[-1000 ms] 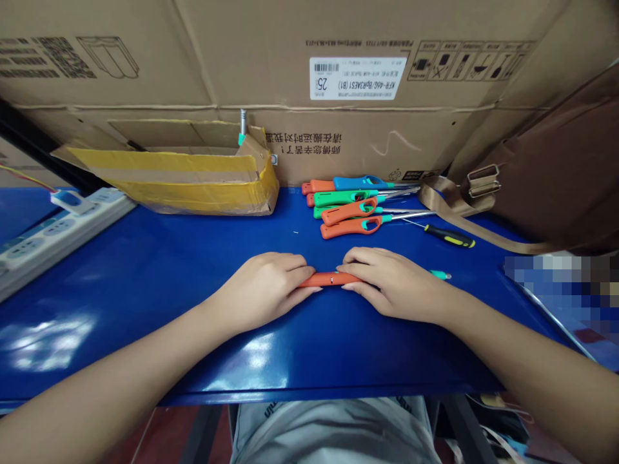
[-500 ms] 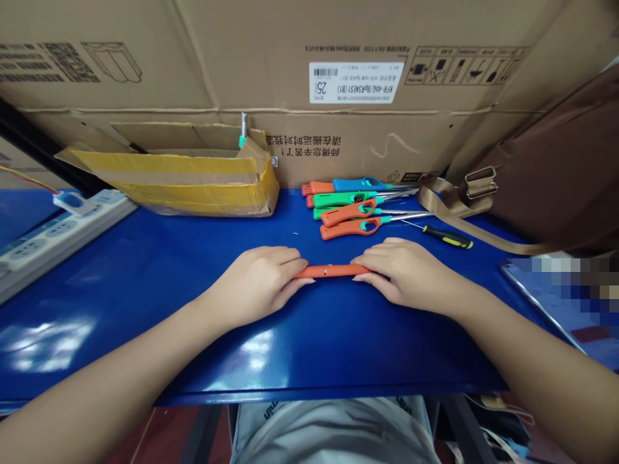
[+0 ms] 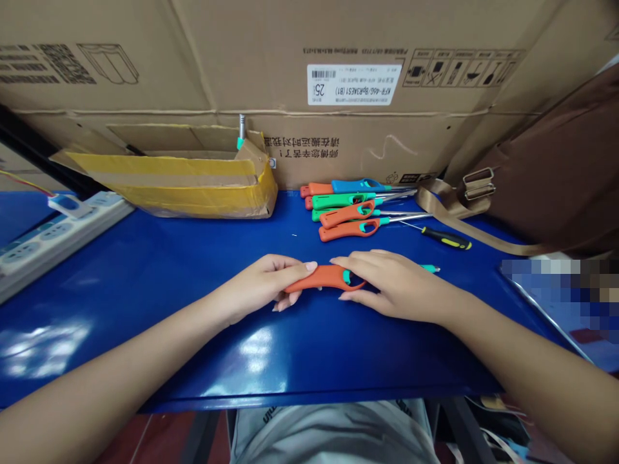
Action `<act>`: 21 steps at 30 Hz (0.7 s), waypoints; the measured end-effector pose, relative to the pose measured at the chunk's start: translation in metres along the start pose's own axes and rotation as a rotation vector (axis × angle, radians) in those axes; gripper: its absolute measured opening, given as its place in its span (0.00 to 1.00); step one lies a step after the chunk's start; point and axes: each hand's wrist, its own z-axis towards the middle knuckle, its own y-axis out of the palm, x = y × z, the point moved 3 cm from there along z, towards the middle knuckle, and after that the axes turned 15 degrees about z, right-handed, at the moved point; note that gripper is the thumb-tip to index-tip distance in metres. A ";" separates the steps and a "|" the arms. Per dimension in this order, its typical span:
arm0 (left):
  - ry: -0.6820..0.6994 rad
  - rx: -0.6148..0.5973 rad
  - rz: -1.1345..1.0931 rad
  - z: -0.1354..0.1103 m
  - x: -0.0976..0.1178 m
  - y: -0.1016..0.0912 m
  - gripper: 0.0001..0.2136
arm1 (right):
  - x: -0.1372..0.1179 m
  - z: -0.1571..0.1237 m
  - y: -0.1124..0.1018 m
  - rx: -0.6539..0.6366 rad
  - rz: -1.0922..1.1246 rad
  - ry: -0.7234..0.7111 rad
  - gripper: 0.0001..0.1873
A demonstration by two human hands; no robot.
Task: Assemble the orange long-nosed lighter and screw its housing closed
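Orange lighter (image 3: pixel 320 278) in left hand (image 3: pixel 258 285), right hand (image 3: pixel 389 285), far from table (image 3: pixel 145 277) edges

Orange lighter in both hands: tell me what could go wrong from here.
1. The right hand has fingers at the teal trigger of the orange lighter; a stray press might light it, with the cardboard box close behind.
2. The left hand grips the handle end mostly with fingertips, so the lighter may slip onto the blue table.
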 end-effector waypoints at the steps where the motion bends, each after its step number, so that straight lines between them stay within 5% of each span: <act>1: 0.035 0.031 0.056 -0.001 0.002 0.000 0.23 | 0.000 0.000 0.001 0.001 -0.003 -0.005 0.26; 6: 0.308 0.213 0.444 -0.011 0.015 -0.004 0.15 | -0.001 0.000 0.003 -0.015 -0.005 -0.026 0.26; 11: 0.542 0.217 0.751 -0.016 0.015 0.000 0.14 | -0.005 0.000 0.004 -0.020 0.020 -0.051 0.22; 21: 0.622 0.159 0.962 -0.013 0.004 0.011 0.16 | -0.009 0.001 0.007 -0.127 0.111 -0.051 0.19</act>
